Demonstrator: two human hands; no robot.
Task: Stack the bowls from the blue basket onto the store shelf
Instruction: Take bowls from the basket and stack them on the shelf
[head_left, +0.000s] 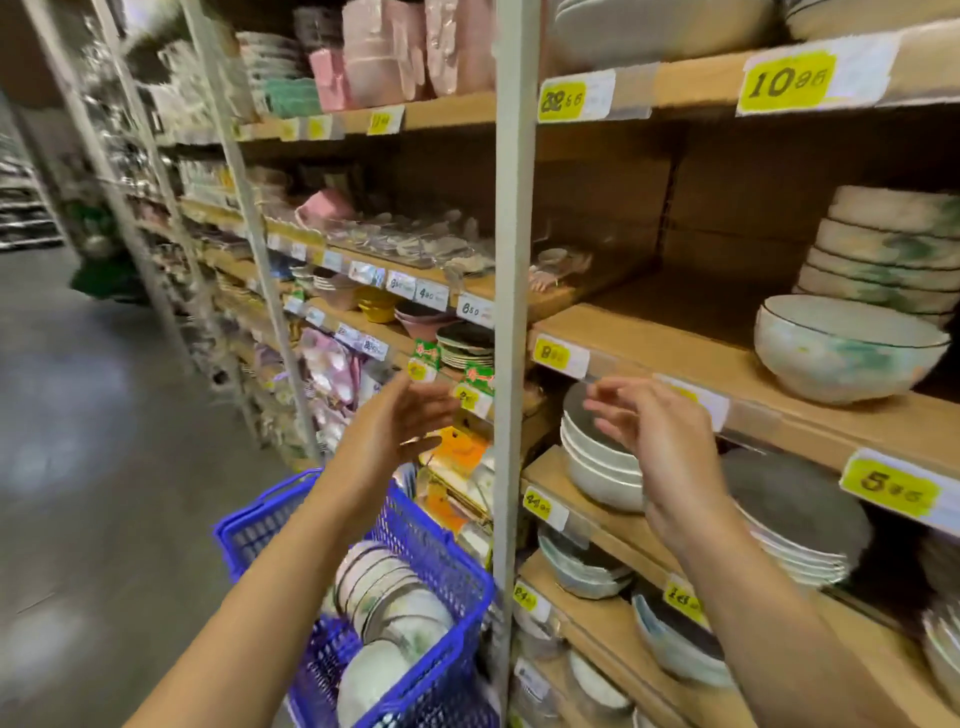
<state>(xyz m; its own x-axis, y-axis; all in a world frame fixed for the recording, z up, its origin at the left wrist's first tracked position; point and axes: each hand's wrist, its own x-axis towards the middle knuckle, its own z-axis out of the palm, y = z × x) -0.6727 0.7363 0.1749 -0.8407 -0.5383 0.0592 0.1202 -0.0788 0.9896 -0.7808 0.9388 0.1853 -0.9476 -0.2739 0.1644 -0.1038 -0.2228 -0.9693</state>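
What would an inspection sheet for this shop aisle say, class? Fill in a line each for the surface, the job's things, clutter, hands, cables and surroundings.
Surface: shelf, wooden, bare on its left part.
Job's things: blue basket holds bowls standing on edge; one bowl sits upright on the shelf, with a stack behind it.
Clutter: yellow price tags on the shelf edges.
Hands: left hand open, empty, above the basket; right hand open, empty, before the shelf edge.
Cables: nothing seen.
Surroundings: grey floor at left; pink ware on a higher shelf.
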